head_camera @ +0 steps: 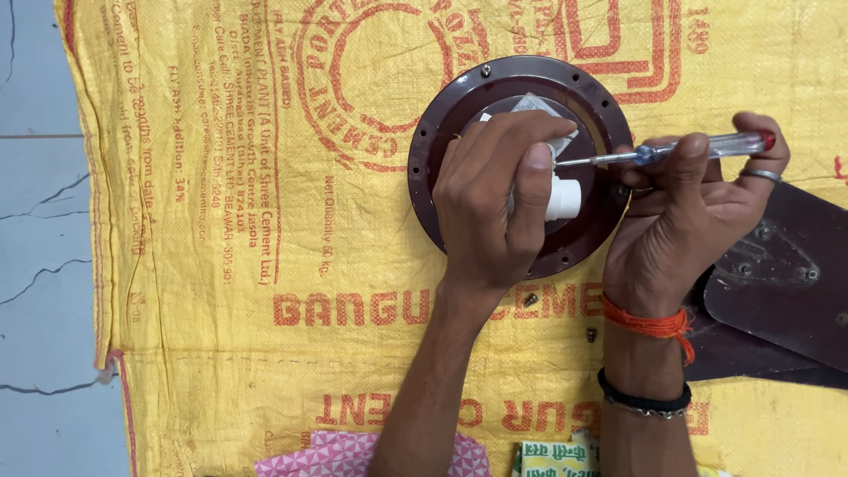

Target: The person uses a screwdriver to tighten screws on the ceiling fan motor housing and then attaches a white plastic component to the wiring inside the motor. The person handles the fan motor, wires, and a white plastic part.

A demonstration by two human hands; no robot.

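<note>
- Pressing down with left hand (495, 199) on a white plastic fitting (563, 198) at the middle of a round dark-brown fan housing (435, 150), fingers curled close over it, thumb along its side.
- Holding a screwdriver (671, 150) in right hand (693, 208), pinched between thumb and forefinger, clear handle with red cap pointing right, metal shaft running left to just beside the left thumb, tip hidden there.
- Resting flat on a yellow woven sack (221, 265) with red print, spread over a pale cracked floor (40, 221).
- Showing a ring of small holes around the housing rim, one screw (485, 69) seated at the top edge.
- Lying loose on the sack just below the housing: two small screws (531, 299), near the wrists.
- Wearing a silver ring (761, 176), an orange thread (649, 323) and a black band (643, 399) on the right hand and wrist.
- Sitting under the right forearm: a dark-brown fan blade (777, 283) with a riveted bracket.
- Peeking in at the bottom edge: pink patterned cloth (340, 455) and small green-and-yellow packets (552, 458).
</note>
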